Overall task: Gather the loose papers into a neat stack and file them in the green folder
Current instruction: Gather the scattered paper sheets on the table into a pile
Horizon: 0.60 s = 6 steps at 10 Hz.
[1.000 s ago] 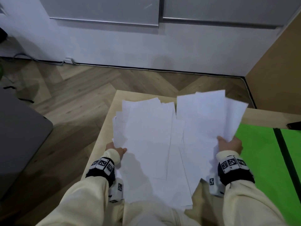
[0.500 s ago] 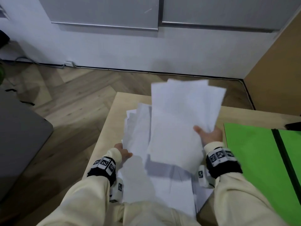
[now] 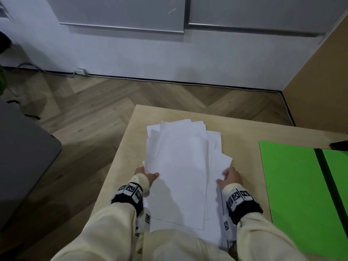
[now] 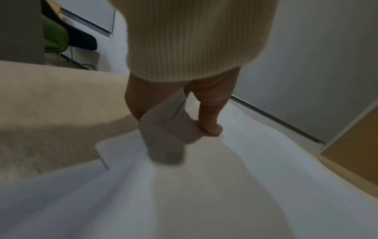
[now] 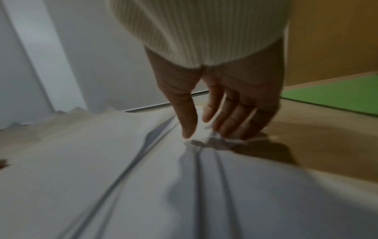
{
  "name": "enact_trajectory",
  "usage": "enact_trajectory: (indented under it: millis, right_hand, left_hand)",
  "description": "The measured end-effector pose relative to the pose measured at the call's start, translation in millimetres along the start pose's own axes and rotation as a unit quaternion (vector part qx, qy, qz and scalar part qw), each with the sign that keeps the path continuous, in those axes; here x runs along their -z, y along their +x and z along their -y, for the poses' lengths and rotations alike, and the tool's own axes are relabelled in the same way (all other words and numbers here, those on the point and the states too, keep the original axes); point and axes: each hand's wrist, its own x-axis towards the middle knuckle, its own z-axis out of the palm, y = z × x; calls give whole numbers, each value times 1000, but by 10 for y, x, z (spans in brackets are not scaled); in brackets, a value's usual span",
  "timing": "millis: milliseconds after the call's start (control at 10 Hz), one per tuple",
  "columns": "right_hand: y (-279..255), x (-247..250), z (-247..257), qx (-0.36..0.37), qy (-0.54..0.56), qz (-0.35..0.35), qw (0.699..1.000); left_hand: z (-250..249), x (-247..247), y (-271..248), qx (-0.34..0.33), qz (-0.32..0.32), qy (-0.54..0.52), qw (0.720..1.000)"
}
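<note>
The white papers [image 3: 180, 166] lie in one rough, fanned pile on the light wooden table [image 3: 241, 132], their edges uneven. My left hand [image 3: 146, 176] pinches the pile's left edge. In the left wrist view the left hand [image 4: 174, 122] has its thumb on top and its fingers under a curled-up edge of the papers [image 4: 204, 194]. My right hand [image 3: 230, 177] is at the pile's right edge. In the blurred right wrist view the right hand [image 5: 212, 129] has fairly straight fingers touching the crumpled edges. The green folder [image 3: 291, 185] lies open to the right, apart from the pile.
A black spine [image 3: 327, 176] runs down the open folder. A dark flat object [image 3: 339, 145] sits at the table's far right edge. A grey surface [image 3: 22, 157] stands to the left over the wooden floor. The table's left edge is close to my left wrist.
My right hand carried its raised bunch of sheets leftward and laid it on the left pile. The two groups now form one pile, and the right hand has moved to its right edge.
</note>
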Motion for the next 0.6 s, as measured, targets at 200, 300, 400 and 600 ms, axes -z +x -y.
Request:
enact_trajectory:
  millis: [200, 300, 400, 600]
  right_hand:
    - [-142, 260, -314, -79, -215, 147, 962]
    - [-188, 255, -319, -45, -217, 188, 957]
    - [-224, 277, -287, 8, -218, 218, 951]
    - [-220, 389, -250, 43, -14, 21, 999]
  left_hand:
    - [-8, -22, 96, 22, -10, 33, 999]
    - [-84, 19, -31, -11, 17, 212, 977]
    - [-32, 61, 45, -33, 1, 259, 965]
    - [67, 227, 52, -29, 4, 297, 954]
